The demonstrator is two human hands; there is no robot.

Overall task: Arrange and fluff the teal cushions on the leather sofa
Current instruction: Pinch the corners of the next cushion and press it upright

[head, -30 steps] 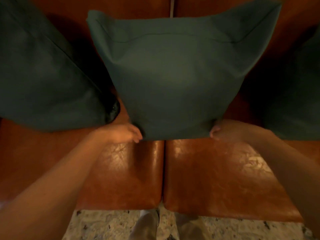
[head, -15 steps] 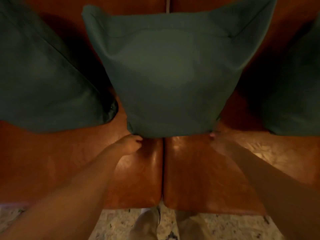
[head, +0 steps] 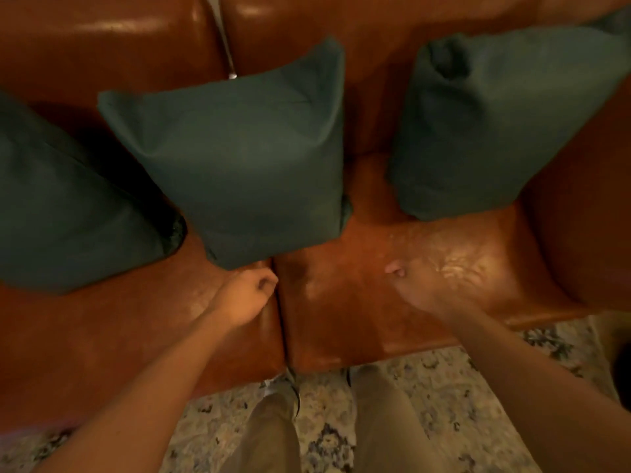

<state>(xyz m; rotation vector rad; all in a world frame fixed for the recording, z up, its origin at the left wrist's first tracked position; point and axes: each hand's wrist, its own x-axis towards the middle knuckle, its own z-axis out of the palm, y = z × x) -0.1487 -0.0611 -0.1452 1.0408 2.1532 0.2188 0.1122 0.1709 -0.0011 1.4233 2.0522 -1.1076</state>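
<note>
Plainly both hands hold nothing: the left hand (head: 247, 295) hangs loosely curled just below the bottom edge of the middle cushion (head: 246, 158), and the right hand (head: 409, 285), blurred, hovers over the bare seat of the leather sofa (head: 358, 302), its fingers seemingly curled, with no fabric in them. The middle cushion leans upright against the backrest, between the left cushion (head: 68, 206) and the right cushion (head: 495, 124). No container shows here; to fluff well, I judge, take a cushion by both sides, pat it evenly, and space all three alike.
</note>
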